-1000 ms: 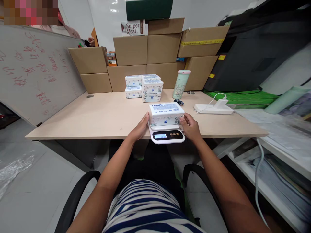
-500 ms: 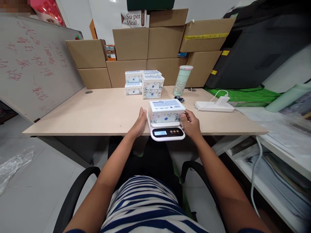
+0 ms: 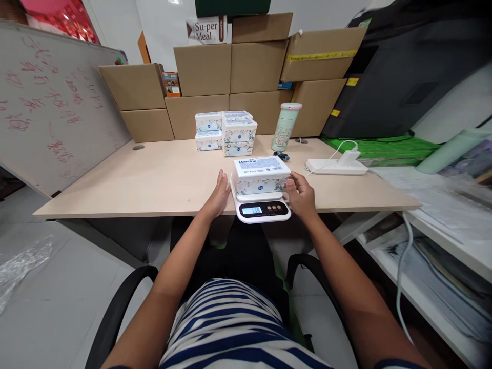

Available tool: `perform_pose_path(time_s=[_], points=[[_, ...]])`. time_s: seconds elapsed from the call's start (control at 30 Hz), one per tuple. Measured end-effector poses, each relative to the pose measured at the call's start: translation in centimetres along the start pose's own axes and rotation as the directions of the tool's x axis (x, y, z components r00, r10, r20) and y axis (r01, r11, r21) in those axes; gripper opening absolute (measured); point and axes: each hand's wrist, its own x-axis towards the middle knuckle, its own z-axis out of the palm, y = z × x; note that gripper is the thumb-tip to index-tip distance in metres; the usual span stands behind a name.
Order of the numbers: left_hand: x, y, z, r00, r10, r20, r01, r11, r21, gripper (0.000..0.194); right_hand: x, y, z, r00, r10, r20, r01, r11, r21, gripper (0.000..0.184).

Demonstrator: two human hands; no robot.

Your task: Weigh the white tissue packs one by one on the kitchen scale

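Observation:
A white pack of tissues (image 3: 260, 177) with a floral print and the word "Manhua" lies flat on a white digital scale (image 3: 265, 218) at the table's front edge. The lit display appears to read 138. My left hand (image 3: 218, 196) is open at the scale's left side, fingers straight and pointing forward beside the pack. On the other side, my right hand (image 3: 302, 197) has its fingers slightly bent and apart, the thumb and fingertips by the pack's right end. Whether they press on it cannot be made out. Behind the scale stand several stacked tissue packs (image 3: 239, 132).
A green tumbler (image 3: 286, 125) with a pink lid stands behind a small dark object (image 3: 281, 155). To the right lies a white power strip (image 3: 336, 167) with a plug and cable. Cardboard boxes (image 3: 203, 70) line the table's back; a whiteboard (image 3: 57, 107) stands left.
The scale's display has gone from about 126 to about 138. Both hands stay in nearly the same place around the scale. The whole view has shifted slightly.

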Motion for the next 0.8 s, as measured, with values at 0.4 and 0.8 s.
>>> perform_pose_path(time_s=[0.4, 0.8], points=[[0.50, -0.36, -0.23, 1.000, 0.006, -0.026, -0.004, 0.997, 0.078, 0.079, -0.23, -0.57, 0.00, 0.998, -0.035, -0.052, 0.036, 0.999, 0.017, 0.072], [0.47, -0.09, -0.21, 1.000, -0.006, -0.028, 0.008, 0.997, 0.072, 0.082, -0.31, -0.55, 0.03, 0.998, -0.012, -0.058, 0.013, 0.999, 0.032, 0.072]])
